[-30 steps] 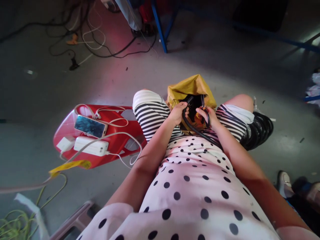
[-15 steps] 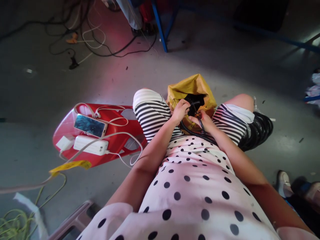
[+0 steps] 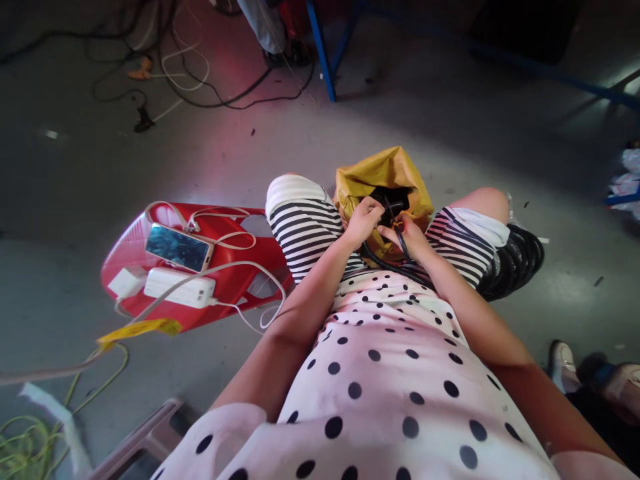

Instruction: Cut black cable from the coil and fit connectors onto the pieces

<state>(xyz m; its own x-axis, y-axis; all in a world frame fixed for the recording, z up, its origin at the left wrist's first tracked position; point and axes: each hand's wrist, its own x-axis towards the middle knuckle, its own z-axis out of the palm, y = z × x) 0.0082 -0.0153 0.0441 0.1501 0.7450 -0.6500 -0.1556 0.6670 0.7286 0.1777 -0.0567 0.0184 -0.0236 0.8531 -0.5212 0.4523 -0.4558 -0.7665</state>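
Between my knees a yellow bag (image 3: 383, 170) stands with its mouth open, dark tubing (image 3: 397, 200) showing inside it. Over that opening my left hand (image 3: 366, 217) is closed in a pinch; a thin dark strip shows at its fingertips, too small to name. My right hand (image 3: 411, 239) is closed around a black cable (image 3: 401, 248), thumb pointing toward the left hand. Something small and orange shows by the right fingers. A black corrugated tube (image 3: 383, 263) runs across my lap below both hands. Part of what the fingers hold is hidden.
A red plastic stool (image 3: 233, 267) at left carries a phone (image 3: 179, 248), a white power bank (image 3: 177, 288) and cords. A coiled black tube (image 3: 523, 260) lies by my right knee. Cables (image 3: 225, 103) cross the floor ahead near a blue frame leg (image 3: 321, 53). Another person's shoe (image 3: 564, 363) is at lower right.
My left fingers have shifted slightly to the right, and more of the dark tubing in the bag shows. My right hand stays nearly in place.
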